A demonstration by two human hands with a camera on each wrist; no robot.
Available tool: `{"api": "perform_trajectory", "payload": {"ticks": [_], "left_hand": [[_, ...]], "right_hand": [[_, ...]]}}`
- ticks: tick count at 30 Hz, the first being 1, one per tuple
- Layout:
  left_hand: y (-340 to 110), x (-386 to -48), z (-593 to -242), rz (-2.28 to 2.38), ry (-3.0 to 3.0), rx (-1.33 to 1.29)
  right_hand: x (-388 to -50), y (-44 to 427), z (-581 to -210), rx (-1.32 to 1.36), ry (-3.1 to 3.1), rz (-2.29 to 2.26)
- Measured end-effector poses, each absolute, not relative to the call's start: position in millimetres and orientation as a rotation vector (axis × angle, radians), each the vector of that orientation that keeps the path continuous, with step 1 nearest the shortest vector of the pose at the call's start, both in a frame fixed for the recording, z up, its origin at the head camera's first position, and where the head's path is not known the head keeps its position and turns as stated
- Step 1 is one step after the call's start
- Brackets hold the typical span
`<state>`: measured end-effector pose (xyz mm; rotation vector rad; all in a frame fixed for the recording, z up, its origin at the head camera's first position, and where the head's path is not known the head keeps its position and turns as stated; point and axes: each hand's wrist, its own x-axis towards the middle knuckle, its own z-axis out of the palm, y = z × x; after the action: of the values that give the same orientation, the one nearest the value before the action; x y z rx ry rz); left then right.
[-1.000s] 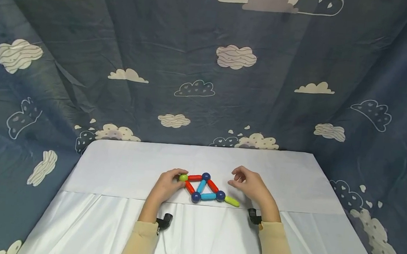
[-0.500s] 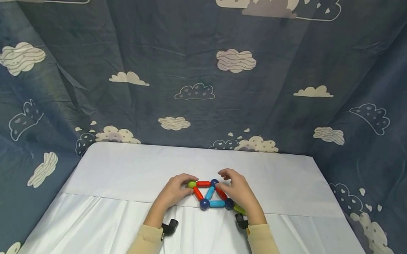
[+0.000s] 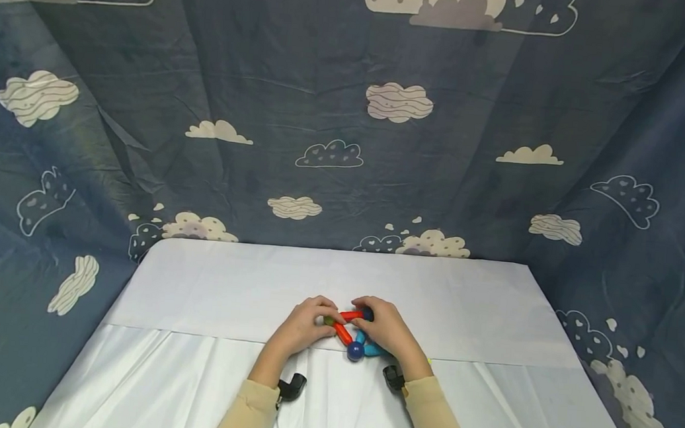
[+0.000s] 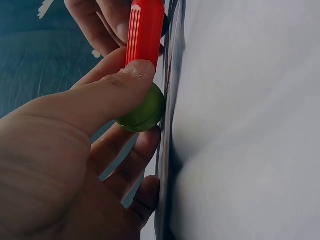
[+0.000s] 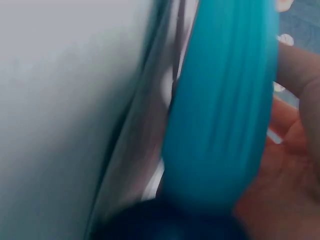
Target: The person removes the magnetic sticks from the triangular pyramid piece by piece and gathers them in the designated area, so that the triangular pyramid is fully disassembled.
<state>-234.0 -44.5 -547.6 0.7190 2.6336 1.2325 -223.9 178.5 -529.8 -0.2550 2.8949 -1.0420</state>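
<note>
Right hand point(image 3: 391, 327) has come in from the right-edge side of the surface point(image 3: 194, 283) and is now on the rod-and-ball frame point(image 3: 344, 335); half a second ago its fingers were still spread over the right side.

Left hand point(image 3: 301, 327): pinching the green ball point(image 4: 142, 110), thumb across ball and rod end, other fingers loosely bent below. Right hand: thumb and forefinger curled round the far blue ball point(image 3: 368, 314), gap down to about ball width. How hard it presses, can't tell.

Frame sits mid-surface between left and right edges, well in from the far edge, by the cross crease. It has shifted toward the right edge and a bit nearer the wearer. Can't tell if it's lifted.

Far red rod point(image 3: 351, 315) spans the two held balls; near blue ball point(image 3: 355, 351) is uncovered. Light-green rod point(image 3: 429, 361) shows only a tip past the right wrist. Right wrist view is mostly a blurred blue rod point(image 5: 220, 105); which one, unclear.

My read: one-handed steadying has become a two-handed hold, so the far side is controlled at both ends. Near joints look unsupported, likeliest to swing.
</note>
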Motion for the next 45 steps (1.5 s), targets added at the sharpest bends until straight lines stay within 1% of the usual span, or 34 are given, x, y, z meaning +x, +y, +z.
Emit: {"api": "perform_trajectory", "payload": {"ticks": [19,27,34,39,45], "left_hand": [[-41.4,-230.8,-546.9,1.179,2.649,0.777],[-42.2,-232.5,-547.0,1.189,2.625,0.730],[-44.5,-233.1,-548.7,1.216,2.598,0.735],[-44.3,-233.1,-547.6,1.183,2.619,0.791],[-42.6,-232.0,-548.0,1.144,2.641,0.793]], "right_hand": [[-225.9,177.8,-537.2,-0.266,2.914,-1.081],[-226.7,178.0,-538.7,-0.286,2.926,-1.069],[-228.5,176.5,-537.6,-0.181,2.947,-1.048],[-228.8,175.1,-536.1,-0.174,2.951,-1.056],[-228.1,175.2,-535.8,-0.134,2.940,-1.063]]}}
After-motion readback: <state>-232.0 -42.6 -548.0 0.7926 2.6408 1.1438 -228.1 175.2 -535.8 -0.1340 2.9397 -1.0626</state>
